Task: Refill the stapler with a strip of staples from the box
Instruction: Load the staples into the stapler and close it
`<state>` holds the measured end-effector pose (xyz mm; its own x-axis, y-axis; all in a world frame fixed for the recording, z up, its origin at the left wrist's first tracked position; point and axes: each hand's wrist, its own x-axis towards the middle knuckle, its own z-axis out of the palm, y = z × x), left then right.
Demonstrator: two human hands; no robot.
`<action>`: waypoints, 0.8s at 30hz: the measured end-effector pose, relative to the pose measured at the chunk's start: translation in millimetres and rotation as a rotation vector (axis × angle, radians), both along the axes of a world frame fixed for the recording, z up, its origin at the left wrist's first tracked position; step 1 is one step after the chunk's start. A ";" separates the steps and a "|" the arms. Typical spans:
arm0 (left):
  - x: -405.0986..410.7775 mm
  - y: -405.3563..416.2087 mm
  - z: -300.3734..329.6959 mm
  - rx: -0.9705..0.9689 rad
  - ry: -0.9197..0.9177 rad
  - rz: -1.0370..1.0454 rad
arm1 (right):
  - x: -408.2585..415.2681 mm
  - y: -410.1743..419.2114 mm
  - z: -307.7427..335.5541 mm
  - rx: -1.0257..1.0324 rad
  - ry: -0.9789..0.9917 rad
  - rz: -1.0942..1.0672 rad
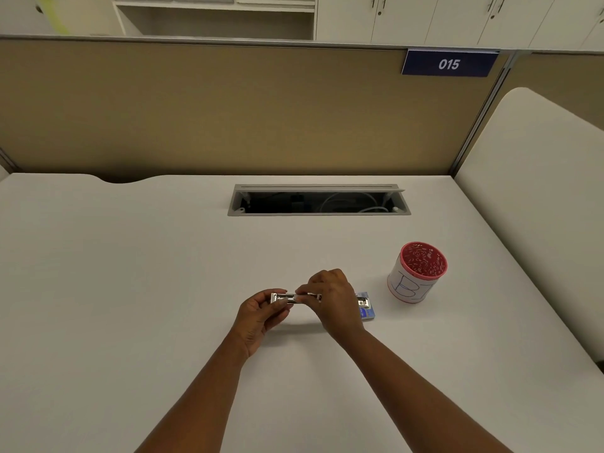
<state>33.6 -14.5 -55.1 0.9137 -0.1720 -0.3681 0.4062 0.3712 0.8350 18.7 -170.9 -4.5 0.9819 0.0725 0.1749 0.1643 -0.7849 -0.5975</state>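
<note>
A silver metal stapler [281,297] is held level, a little above the white desk [130,289]. My left hand [261,313] grips its left end between thumb and fingers. My right hand [333,299] reaches over the middle, with its fingertips pinched on the stapler's top; I cannot tell whether a staple strip lies under them. The stapler's right end [363,302] sticks out past my right hand. A small blue staple box [368,312] lies on the desk just behind that end, partly hidden.
A red-rimmed pen cup [416,273] wrapped in white paper stands to the right of the box. An open cable tray [318,201] is sunk into the desk further back. A tan partition [228,109] closes the far edge, and a white panel [539,191] closes the right.
</note>
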 end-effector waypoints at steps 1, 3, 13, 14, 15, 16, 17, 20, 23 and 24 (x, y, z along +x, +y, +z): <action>0.1 0.3 0.1 0.000 -0.001 -0.001 | 0.5 -0.4 -0.3 -0.006 0.014 0.001; 0.5 0.9 0.1 0.003 -0.001 0.002 | 0.6 -1.2 0.3 -0.011 0.046 0.001; 0.7 2.1 0.1 0.027 -0.007 0.007 | 0.7 -5.3 3.9 -0.080 0.090 -0.005; 0.8 1.9 0.3 0.025 -0.007 0.008 | 1.1 -5.5 4.7 -0.087 0.093 -0.001; 0.6 1.7 0.3 0.023 -0.006 0.011 | 1.6 -5.7 5.6 -0.092 0.098 0.005; 0.6 1.4 0.5 0.020 -0.004 0.013 | 2.0 -5.7 6.3 -0.093 0.106 0.014; 0.3 1.7 0.5 0.017 -0.003 0.015 | 2.2 -5.5 6.8 -0.093 0.115 0.020; -0.3 2.2 0.1 0.006 0.005 0.018 | 1.9 -4.9 7.5 -0.013 0.107 0.008; 0.6 1.4 0.5 -0.020 0.014 0.028 | 1.5 -10.6 12.8 0.082 0.118 -0.001; 1.1 1.3 0.5 -0.032 0.019 0.034 | 2.5 -15.1 14.8 0.020 0.139 0.013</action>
<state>34.7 -13.2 -54.6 0.9123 -0.1524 -0.3802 0.4083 0.4116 0.8148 21.2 -186.0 10.3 0.9957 0.0835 0.0390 0.0894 -0.7710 -0.6305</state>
